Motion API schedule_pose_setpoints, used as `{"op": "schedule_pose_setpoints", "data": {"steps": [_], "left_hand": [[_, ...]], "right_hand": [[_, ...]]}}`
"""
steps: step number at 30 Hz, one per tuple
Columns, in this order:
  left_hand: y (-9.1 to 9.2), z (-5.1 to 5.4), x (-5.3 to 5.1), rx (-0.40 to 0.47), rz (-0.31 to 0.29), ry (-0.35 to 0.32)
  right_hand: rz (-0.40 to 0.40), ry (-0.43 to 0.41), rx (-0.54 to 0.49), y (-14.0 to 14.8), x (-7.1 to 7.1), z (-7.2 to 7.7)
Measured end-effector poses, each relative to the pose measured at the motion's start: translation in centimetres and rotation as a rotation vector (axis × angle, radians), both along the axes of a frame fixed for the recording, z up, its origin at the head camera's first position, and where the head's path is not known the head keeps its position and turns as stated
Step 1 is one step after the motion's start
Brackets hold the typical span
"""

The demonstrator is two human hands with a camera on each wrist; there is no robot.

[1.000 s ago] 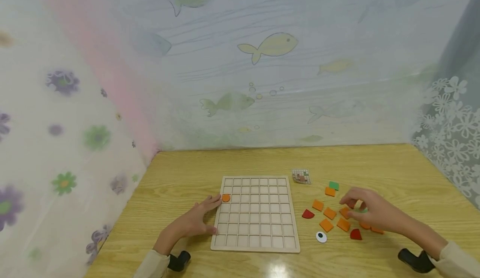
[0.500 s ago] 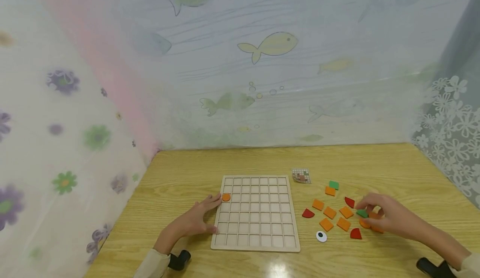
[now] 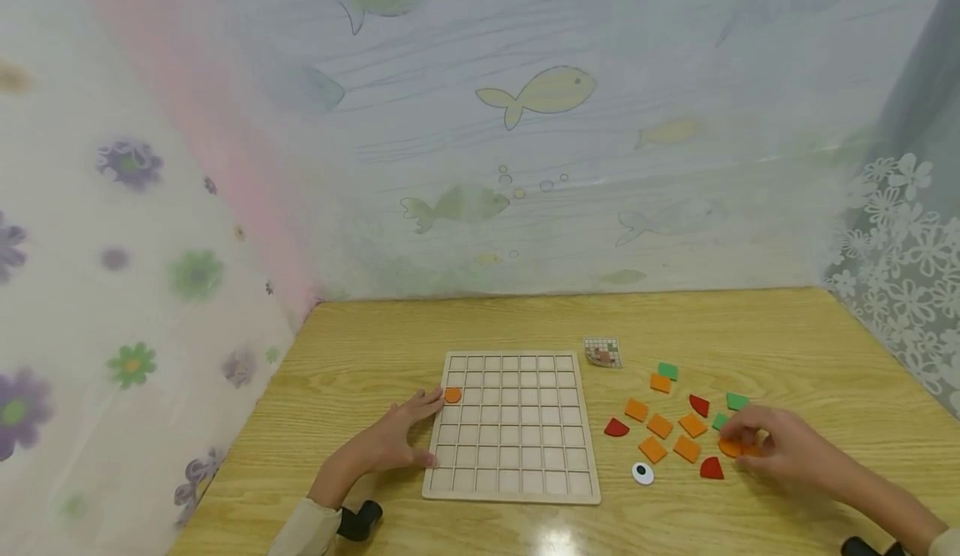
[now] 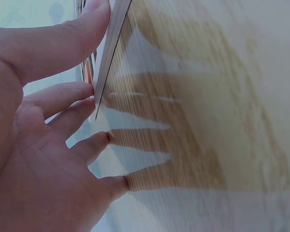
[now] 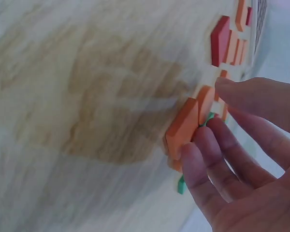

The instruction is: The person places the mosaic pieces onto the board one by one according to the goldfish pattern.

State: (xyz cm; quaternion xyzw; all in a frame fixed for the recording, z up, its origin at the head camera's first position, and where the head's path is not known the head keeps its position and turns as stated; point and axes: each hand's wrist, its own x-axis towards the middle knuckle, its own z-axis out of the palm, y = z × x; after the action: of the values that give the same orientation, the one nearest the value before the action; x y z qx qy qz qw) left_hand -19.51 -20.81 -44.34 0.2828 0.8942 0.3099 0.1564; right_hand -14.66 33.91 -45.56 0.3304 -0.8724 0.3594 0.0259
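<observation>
At the left edge of the pale wooden grid board (image 3: pixel 520 437) my left hand (image 3: pixel 390 439) rests with fingers spread, fingertips and thumb touching the rim. An orange round piece (image 3: pixel 453 395) lies in a left-column cell. My right hand (image 3: pixel 795 448) reaches down over the right end of the loose pieces. Beneath and beside its fingertips are another orange round piece (image 3: pixel 731 447) and an orange tile (image 5: pixel 182 126). In the right wrist view the thumb stands apart from the bent fingers, and nothing appears pinched. Parts of these pieces are hidden by the hand.
Several orange tiles (image 3: pixel 660 426) lie right of the board. Among them are red quarter-round pieces (image 3: pixel 617 428), green pieces (image 3: pixel 737 402) and a white eye piece (image 3: pixel 642 473). A small picture card (image 3: pixel 602 353) lies beyond the board's upper right corner. A fabric-like wall borders the table (image 3: pixel 375 323).
My right hand has moved right from the middle orange tiles, past the green pieces, to the orange pieces at the right end, uncovering a red piece and green pieces. My left hand stays put.
</observation>
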Motion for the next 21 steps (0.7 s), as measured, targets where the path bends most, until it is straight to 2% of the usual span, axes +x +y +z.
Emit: {"op": "schedule_pose_setpoints", "data": {"steps": [3, 15, 21], "left_hand": [[0.0, -0.1, -0.1, -0.002, 0.0, 0.0], [-0.1, -0.3, 0.0, -0.001, 0.011, -0.014], [-0.2, -0.3, 0.0, -0.011, 0.009, -0.001]], "right_hand": [[-0.013, -0.002, 0.012, -0.1, 0.1, -0.2], [-0.056, 0.101, 0.084, -1.1, -0.2, -0.5], [-0.079, 0.096, 0.068, -1.9, -0.7, -0.7]]}}
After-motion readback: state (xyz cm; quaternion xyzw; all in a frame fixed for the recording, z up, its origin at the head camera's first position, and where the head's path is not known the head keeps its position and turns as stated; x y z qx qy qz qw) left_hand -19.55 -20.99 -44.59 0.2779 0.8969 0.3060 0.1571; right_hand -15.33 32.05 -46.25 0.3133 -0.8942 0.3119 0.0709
